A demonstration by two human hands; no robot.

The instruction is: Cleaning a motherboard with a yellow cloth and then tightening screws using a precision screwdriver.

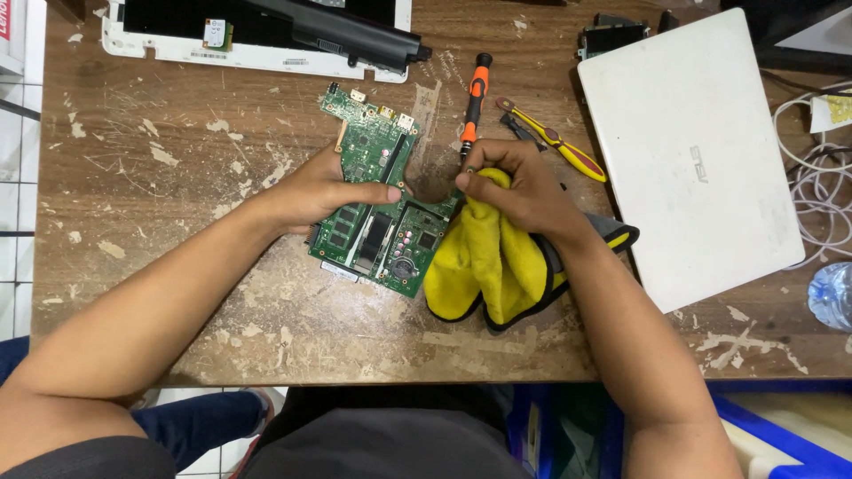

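White laptop (692, 151) (closed), yellow pliers (555, 140)

Single head-worn camera looks steeply down from close above the scratched brown wooden table (177, 160), near edge at bottom.

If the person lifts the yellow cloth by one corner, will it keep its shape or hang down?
The yellow cloth would probably hang limp: it already drapes in soft folds under the right hand. It looks light and fluffy, so likely not slippery on the scratched wooden table. It cannot roll, but pushing would probably bunch it up.
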